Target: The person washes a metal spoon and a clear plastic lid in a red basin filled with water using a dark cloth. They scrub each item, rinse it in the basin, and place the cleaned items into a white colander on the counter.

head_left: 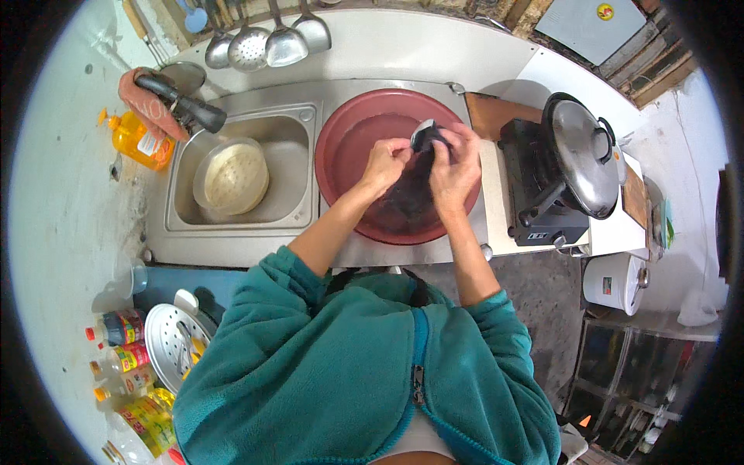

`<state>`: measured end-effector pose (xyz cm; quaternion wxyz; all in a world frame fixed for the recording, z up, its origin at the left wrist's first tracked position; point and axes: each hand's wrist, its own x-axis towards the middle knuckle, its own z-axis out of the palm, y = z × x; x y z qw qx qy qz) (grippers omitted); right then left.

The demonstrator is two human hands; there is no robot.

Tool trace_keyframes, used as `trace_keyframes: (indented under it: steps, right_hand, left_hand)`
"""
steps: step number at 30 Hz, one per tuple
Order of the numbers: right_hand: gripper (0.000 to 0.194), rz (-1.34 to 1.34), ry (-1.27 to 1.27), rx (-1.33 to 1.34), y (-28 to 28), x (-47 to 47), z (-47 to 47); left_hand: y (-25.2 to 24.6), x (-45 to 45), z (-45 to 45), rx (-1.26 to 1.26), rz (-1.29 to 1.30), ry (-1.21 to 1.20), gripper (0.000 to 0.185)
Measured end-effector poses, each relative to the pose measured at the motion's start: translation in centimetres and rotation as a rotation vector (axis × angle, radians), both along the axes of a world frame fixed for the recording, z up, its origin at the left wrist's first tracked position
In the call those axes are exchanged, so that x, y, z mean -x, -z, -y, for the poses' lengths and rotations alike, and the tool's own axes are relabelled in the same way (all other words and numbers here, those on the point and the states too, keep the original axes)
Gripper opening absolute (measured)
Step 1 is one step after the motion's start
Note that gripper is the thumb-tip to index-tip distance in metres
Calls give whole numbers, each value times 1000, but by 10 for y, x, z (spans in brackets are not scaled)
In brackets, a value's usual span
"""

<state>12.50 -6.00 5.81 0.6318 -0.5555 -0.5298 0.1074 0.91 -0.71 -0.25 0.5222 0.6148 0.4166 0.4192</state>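
A wide dark-red plastic basin (343,122) rests on the steel counter in front of me, with what looks like water inside. Above it, my left hand (388,164) pinches the edge of a dark piece of cloth (427,139). My right hand (457,168) grips the same cloth from the other side, its fingers slightly blurred. A pale grey-white patch shows along the cloth's upper edge. Below the hands, a dark mass (410,195) lies in the basin; whether it joins the held cloth I cannot tell.
Left of the basin, a steel sink (290,168) holds a plastic bowl (232,177). A black faucet (200,113) reaches over it, beside an orange soap bottle (139,139). On the right, a lidded wok (584,157) sits on a black gas stove (523,174), its handle pointing towards me.
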Motion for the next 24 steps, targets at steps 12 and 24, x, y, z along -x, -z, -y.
trace_keyframes:
  steps: [12, 24]
  right_hand:
    - [24, 13, -30, -41, 10, 24, -40]
    - [26, -24, -29, -6, 2, 20, -37]
  left_hand:
    - [-14, -6, 26, -184, -39, -317, 6]
    - [-17, -13, 28, -155, 39, -327, 7]
